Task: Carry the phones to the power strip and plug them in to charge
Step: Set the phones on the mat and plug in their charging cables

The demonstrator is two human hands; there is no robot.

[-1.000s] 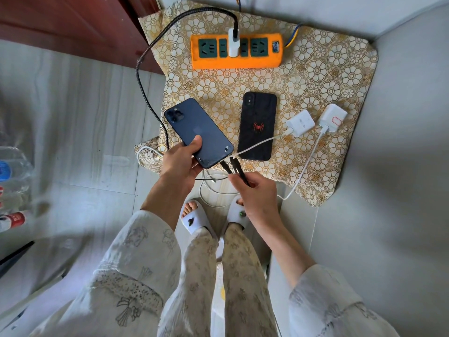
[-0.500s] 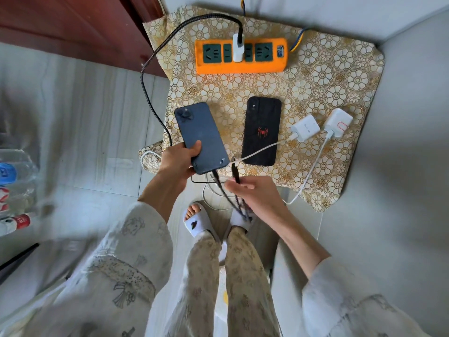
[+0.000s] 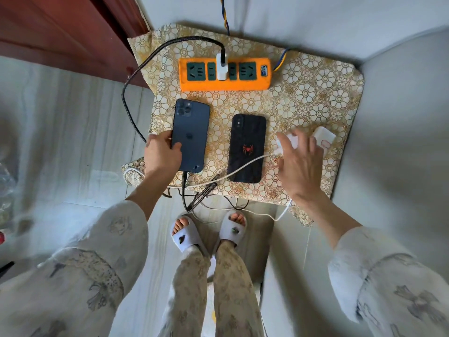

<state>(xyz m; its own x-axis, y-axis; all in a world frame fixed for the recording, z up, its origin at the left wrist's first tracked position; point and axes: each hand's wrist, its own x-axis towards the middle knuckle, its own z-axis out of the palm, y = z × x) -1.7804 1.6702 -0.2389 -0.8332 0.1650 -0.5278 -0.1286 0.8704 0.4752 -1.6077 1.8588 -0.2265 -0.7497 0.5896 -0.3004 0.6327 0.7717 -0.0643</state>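
Note:
A dark blue phone [image 3: 192, 132] lies face down on the flowered cloth [image 3: 315, 93], with a black cable in its bottom port. My left hand [image 3: 161, 154] grips its left edge, thumb on its back. To its right lies a black phone with a red spider [image 3: 247, 147], untouched, with a white cable [image 3: 243, 166] across its lower end. My right hand [image 3: 301, 164] hovers with fingers spread over a white charger block [image 3: 292, 139]; a second white block [image 3: 324, 136] sits just right of it. The orange power strip [image 3: 255, 82] lies at the back with one white adapter [image 3: 221, 66] plugged in.
A black braided cable [image 3: 126, 98] loops from the plugged adapter off the cloth's left side. Its spare connectors [image 3: 204, 193] dangle over the front edge. Dark red wooden furniture [image 3: 60, 32] stands at the back left. Bottles [image 3: 4, 181] blur at the left edge. My slippered feet [image 3: 187, 237] stand below.
The black cable went into the blue phone, and my left hand laid the phone flat on the cloth. My right hand let go of the cable ends and moved right, over the white charger block.

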